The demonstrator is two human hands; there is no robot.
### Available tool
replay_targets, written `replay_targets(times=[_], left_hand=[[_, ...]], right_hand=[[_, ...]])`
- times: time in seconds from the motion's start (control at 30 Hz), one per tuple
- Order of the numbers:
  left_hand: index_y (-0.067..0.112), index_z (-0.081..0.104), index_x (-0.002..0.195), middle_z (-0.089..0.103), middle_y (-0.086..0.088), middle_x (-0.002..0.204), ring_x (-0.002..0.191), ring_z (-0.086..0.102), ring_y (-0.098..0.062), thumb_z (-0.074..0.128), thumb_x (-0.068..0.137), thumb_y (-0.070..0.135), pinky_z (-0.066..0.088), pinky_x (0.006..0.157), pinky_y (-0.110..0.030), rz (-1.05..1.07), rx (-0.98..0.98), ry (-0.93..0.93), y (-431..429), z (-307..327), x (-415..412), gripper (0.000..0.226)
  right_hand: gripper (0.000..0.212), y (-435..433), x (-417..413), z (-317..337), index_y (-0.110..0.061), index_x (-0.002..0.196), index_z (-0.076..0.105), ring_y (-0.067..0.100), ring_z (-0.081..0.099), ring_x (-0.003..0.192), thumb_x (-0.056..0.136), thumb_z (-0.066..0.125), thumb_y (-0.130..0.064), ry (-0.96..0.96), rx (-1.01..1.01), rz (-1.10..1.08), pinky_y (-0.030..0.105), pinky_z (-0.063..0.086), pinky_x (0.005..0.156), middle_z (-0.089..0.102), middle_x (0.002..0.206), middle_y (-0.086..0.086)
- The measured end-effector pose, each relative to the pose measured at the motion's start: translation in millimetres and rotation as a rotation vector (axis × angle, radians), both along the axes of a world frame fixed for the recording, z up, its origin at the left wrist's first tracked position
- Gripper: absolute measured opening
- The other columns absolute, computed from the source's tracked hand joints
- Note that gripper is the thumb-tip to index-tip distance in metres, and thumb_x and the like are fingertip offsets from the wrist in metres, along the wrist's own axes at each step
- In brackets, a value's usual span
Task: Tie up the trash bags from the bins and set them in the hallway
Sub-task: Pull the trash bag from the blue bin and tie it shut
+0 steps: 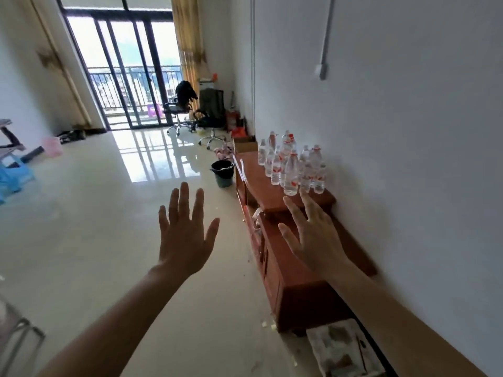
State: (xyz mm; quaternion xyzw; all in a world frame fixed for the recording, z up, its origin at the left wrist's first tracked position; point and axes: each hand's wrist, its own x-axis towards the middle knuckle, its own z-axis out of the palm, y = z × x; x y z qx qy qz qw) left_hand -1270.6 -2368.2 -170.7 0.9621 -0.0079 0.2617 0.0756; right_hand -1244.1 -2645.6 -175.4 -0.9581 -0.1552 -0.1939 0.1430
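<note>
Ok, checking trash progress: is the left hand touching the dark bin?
Apart. Head view shows bare floor between the open left hand and the dark bin.

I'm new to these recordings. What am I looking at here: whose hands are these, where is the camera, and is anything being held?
There is no machine here. A person wears one wide-angle camera on the head, looking forward and down, so this single picture shows their own two arms stretched out ahead. The left hand and the right hand are both spread open with straight fingers, and neither holds anything. The right hand is in front of a low wooden cabinet along the wall, and a cluster of water bottles stands on it. On the shiny floor beside the cabinet is a green bin lined with a black bag, not yet tied. A pink bin stands farther off on the left.
</note>
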Motion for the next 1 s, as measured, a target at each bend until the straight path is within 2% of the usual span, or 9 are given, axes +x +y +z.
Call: replay_targets(times=[0.1,0.23,0.33,0.5,0.7,0.77,0.9,1.0], left_hand=[[0.016,0.013,0.157,-0.004,-0.012,0.165,0.152,-0.002,-0.031,0.018,0.096,0.06,0.018,0.116,-0.062,0.048,0.012,0.032,32,12,69,0.075],[0.016,0.022,0.155,0.008,-0.014,0.164,0.151,0.011,-0.034,0.019,0.097,0.058,0.02,0.114,-0.063,0.057,0.104,0.039,79,41,153,0.073],[0.015,0.025,0.154,0.015,-0.016,0.163,0.149,0.017,-0.036,0.019,0.097,0.057,0.023,0.112,-0.061,0.106,0.101,0.046,120,47,210,0.072],[0.014,0.028,0.153,0.019,-0.018,0.162,0.147,0.023,-0.038,0.021,0.097,0.057,0.028,0.11,-0.061,0.138,0.048,0.076,192,21,309,0.072],[0.016,0.025,0.155,0.014,-0.015,0.163,0.149,0.018,-0.035,0.018,0.095,0.059,0.024,0.113,-0.057,0.164,-0.053,0.12,276,-6,457,0.074],[0.016,0.025,0.155,0.014,-0.014,0.164,0.149,0.019,-0.035,0.017,0.094,0.059,0.024,0.113,-0.057,0.146,-0.057,0.15,306,0,511,0.075],[0.016,0.022,0.155,0.012,-0.014,0.164,0.149,0.016,-0.034,0.013,0.093,0.06,0.022,0.114,-0.054,0.116,-0.036,0.173,351,24,630,0.076],[0.019,0.015,0.156,0.006,-0.011,0.165,0.151,0.01,-0.03,0.015,0.094,0.059,0.017,0.117,-0.05,0.092,-0.053,0.196,370,23,718,0.074]], right_hand=[[0.063,33,86,8,-0.036,0.155,0.009,0.03,0.012,0.151,0.099,0.028,-0.061,0.01,0.017,0.029,0.049,0.022,0.119,0.001,0.166,0.007],[0.066,84,190,27,-0.032,0.156,0.008,0.03,0.011,0.151,0.1,0.029,-0.059,0.032,0.025,0.081,0.051,0.019,0.119,0.001,0.166,0.008],[0.066,133,266,30,-0.032,0.156,0.007,0.031,0.012,0.151,0.1,0.028,-0.06,0.059,0.037,0.126,0.049,0.018,0.118,0.001,0.165,0.007],[0.065,224,382,8,-0.032,0.154,0.008,0.032,0.019,0.149,0.099,0.028,-0.06,0.106,0.024,0.221,0.055,0.029,0.115,0.005,0.165,0.008],[0.065,319,536,-14,-0.029,0.155,0.013,0.031,0.02,0.149,0.099,0.033,-0.057,0.104,-0.038,0.238,0.051,0.025,0.116,0.007,0.165,0.009],[0.065,345,588,-8,-0.029,0.154,0.015,0.031,0.021,0.148,0.099,0.035,-0.056,0.132,-0.025,0.208,0.051,0.025,0.116,0.008,0.165,0.008],[0.064,376,689,5,-0.034,0.152,0.013,0.031,0.023,0.148,0.097,0.036,-0.057,0.135,0.009,0.151,0.059,0.029,0.114,0.012,0.164,0.007],[0.064,393,762,1,-0.034,0.153,0.015,0.03,0.024,0.148,0.097,0.038,-0.055,0.167,0.041,0.1,0.057,0.03,0.114,0.012,0.164,0.008]])
